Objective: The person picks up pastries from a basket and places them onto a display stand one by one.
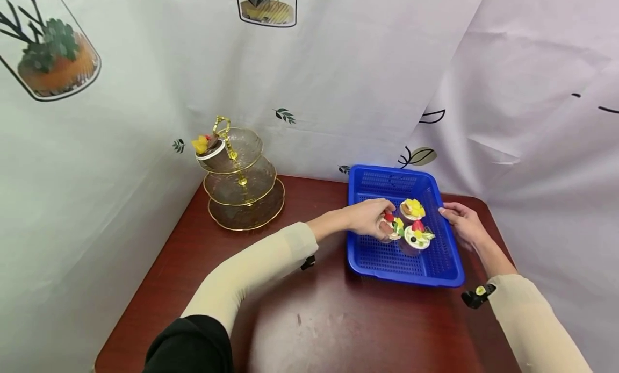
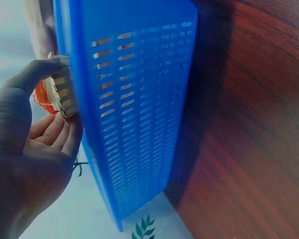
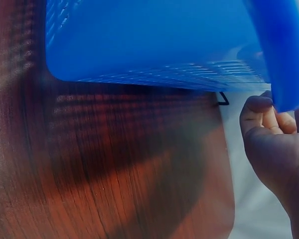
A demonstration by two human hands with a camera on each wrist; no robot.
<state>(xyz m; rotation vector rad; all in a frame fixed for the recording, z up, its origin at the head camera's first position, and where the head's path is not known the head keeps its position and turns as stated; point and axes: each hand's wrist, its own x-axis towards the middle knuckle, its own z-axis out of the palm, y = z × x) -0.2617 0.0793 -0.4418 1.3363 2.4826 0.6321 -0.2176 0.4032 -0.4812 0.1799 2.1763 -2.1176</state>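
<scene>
In the head view my left hand (image 1: 369, 218) reaches over the left rim of a blue plastic basket (image 1: 406, 279). It grips a small dessert cup (image 1: 396, 229) topped with cream, red fruit and yellow pieces. The left wrist view shows thumb and fingers around this cup (image 2: 65, 92) at the basket's rim. Two more dessert cups stand beside it in the basket: one with yellow fruit (image 1: 413, 208), another with a strawberry and cream (image 1: 418, 236). My right hand (image 1: 464, 224) holds the basket's right rim, its fingers partly hidden in the right wrist view.
A three-tier glass stand (image 1: 246, 205) with gold edges is at the back left of the dark red table (image 1: 314, 324). On its top tier sits a chocolate-coloured dessert cup (image 1: 211, 150) with yellow fruit. A patterned white cloth (image 1: 319, 83) hangs behind.
</scene>
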